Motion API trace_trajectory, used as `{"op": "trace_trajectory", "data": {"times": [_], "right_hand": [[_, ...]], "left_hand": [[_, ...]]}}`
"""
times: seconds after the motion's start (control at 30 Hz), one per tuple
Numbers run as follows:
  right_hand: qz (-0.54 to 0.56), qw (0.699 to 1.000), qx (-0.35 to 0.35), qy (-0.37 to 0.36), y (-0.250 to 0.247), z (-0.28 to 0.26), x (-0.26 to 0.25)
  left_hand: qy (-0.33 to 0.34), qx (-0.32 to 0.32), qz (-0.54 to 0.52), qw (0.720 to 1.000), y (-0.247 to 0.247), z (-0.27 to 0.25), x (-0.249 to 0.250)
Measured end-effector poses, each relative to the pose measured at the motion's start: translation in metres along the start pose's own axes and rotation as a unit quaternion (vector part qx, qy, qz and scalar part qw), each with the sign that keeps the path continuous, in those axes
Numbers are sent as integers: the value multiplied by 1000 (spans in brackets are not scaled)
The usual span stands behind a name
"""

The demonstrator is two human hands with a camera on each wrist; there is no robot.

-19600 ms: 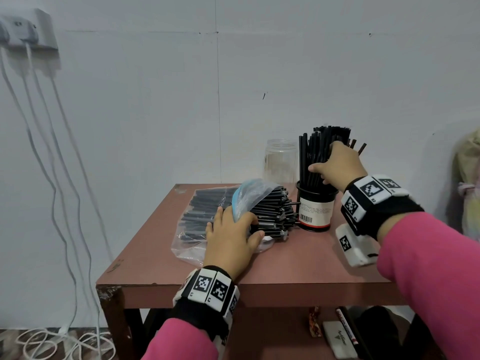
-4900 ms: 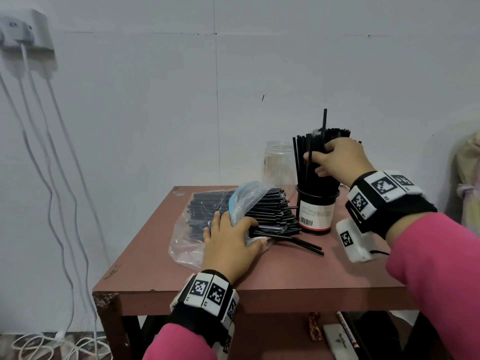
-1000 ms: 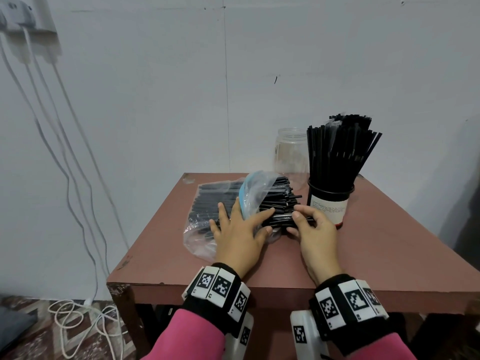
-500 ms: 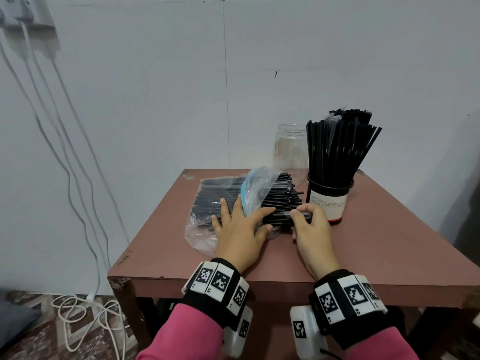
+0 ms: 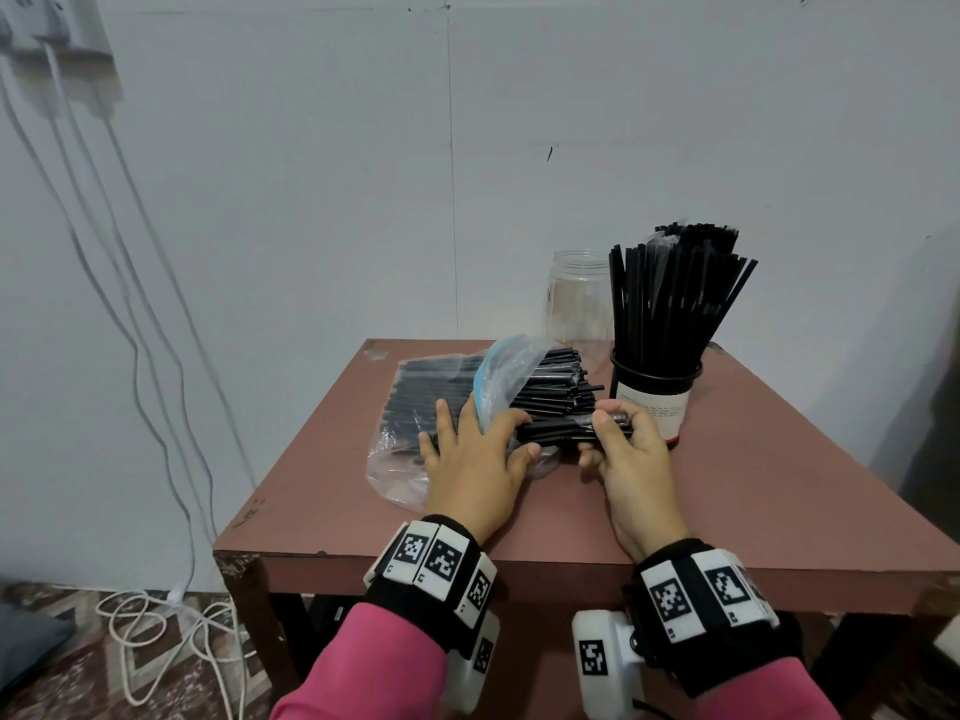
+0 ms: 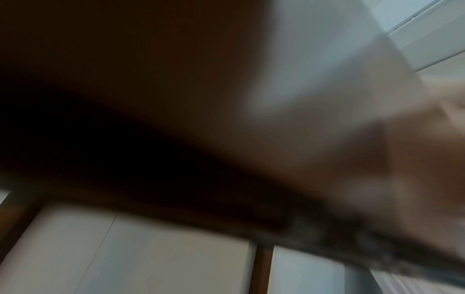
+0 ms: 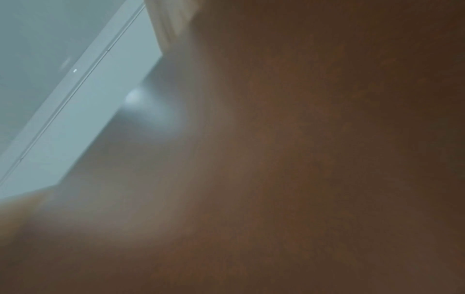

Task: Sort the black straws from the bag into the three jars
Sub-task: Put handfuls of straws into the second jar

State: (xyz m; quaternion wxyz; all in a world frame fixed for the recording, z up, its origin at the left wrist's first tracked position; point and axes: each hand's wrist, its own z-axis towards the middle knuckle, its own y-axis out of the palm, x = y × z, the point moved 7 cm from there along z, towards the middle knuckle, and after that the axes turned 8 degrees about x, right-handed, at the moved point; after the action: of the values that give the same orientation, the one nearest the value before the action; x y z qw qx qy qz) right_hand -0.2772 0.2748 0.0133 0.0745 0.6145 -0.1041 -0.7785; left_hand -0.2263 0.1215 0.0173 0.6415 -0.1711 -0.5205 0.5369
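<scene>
A clear plastic bag (image 5: 410,459) full of black straws (image 5: 550,392) lies on the brown table (image 5: 753,501), its mouth facing right. My left hand (image 5: 478,449) rests flat on the bag with straight spread fingers. My right hand (image 5: 618,439) grips the ends of a small bundle of straws sticking out of the bag's mouth. A labelled jar (image 5: 654,402) packed with upright black straws stands just behind the right hand. An empty clear jar (image 5: 576,298) stands behind it to the left. Both wrist views are blurred and show only skin and wall.
The table stands against a white wall. White cables (image 5: 171,631) hang from a wall socket at the far left and coil on the floor. The table's near edge (image 5: 519,569) lies under my wrists.
My right hand has closed its fingers round the straw ends at the bag's mouth and lifted slightly. The left hand stays pressed on the bag. The view has tilted a little.
</scene>
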Motion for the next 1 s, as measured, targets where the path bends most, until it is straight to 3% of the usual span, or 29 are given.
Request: {"op": "trace_trajectory", "data": {"times": [0.27,0.37,0.7,1.0], "right_hand": [[113,994,14,5,0,-3,-8],[161,986,-13,27,2,-5,-9],[106,981,-127,99,23,-10,3],[177,982,-8,64,0,1,2]], "left_hand": [[-8,-1,-1,1000,-2,-1,1],[-14,11,-4,1000,-4,-1,2],[-25,37,-5,999,-8,-1,0],[-26,32,0,999,-7,-1,0]]}}
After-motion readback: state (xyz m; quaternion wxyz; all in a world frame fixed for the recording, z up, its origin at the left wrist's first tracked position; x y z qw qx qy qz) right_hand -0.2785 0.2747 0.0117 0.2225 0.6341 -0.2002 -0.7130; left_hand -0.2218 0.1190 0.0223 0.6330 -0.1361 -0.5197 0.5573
